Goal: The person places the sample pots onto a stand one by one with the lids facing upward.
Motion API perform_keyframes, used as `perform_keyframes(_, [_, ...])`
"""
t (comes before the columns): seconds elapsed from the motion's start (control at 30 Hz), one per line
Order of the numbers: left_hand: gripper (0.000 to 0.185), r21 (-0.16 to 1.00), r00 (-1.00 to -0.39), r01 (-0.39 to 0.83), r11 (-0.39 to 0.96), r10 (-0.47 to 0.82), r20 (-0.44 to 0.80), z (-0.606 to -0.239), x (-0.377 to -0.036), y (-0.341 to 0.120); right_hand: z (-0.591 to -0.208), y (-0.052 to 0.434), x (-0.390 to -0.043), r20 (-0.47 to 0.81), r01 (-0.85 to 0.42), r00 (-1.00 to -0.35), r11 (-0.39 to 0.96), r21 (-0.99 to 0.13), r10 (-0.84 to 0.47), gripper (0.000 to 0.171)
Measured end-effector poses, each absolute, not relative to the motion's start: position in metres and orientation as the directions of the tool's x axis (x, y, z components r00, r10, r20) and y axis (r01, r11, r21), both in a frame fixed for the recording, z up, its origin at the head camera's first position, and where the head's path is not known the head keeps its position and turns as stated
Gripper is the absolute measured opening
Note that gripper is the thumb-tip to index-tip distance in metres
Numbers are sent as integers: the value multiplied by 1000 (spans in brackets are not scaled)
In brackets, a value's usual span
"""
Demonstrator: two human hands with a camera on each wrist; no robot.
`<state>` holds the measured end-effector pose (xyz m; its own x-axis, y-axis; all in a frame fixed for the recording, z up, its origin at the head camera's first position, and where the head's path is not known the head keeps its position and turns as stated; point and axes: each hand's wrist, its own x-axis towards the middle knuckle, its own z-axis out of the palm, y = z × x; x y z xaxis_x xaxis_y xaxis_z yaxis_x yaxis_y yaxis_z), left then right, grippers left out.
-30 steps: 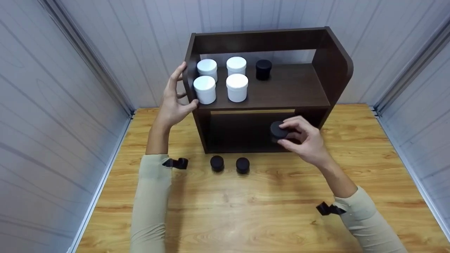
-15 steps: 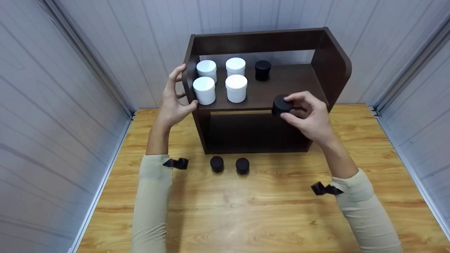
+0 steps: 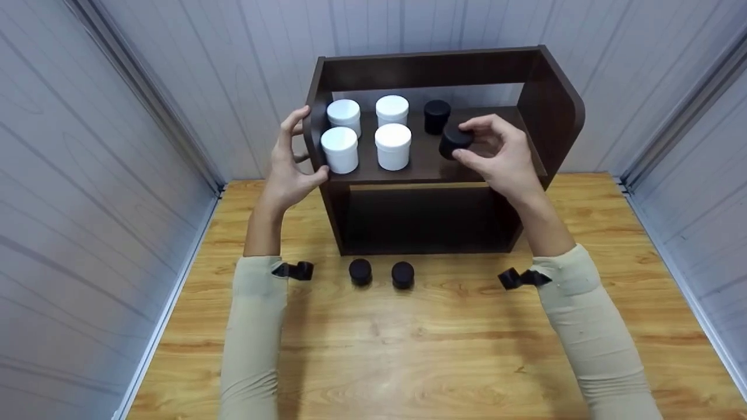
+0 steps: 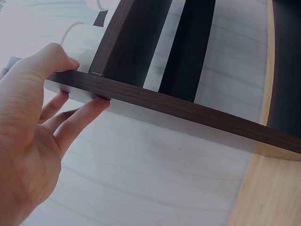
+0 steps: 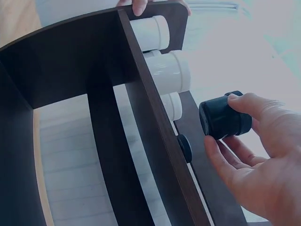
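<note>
A dark wooden shelf unit (image 3: 548, 105) stands on the wooden table (image 3: 420, 350). Its upper board carries several white jars (image 3: 393, 145) and one black jar (image 3: 436, 115). My right hand (image 3: 496, 154) holds a second black jar (image 3: 454, 142) (image 5: 225, 117) just above the upper board, in front of the standing black jar. My left hand (image 3: 289, 160) (image 4: 33, 136) grips the shelf's left side panel (image 4: 155, 101), thumb on the inner face and fingers on the outer face. Two more black jars (image 3: 360, 271) (image 3: 402, 274) stand on the table in front of the shelf.
Pale panelled walls (image 3: 87, 175) close in the table on the left, back and right. The shelf's lower compartment (image 3: 420, 219) is dark and open to the front. Bare table surface stretches toward the near edge.
My right hand has lifted the black jar from in front of the lower compartment up and left to above the upper board. The left hand has kept its grip on the side panel.
</note>
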<state>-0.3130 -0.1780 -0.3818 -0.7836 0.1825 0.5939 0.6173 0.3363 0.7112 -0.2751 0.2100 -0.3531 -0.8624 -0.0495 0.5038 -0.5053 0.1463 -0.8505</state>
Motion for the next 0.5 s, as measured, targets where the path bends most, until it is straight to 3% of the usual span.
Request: perform_keyframes(0.5, [94, 710, -781, 621, 332, 184, 597, -382, -312, -178, -371, 194, -302, 436, -435, -899, 201, -878, -40, 40])
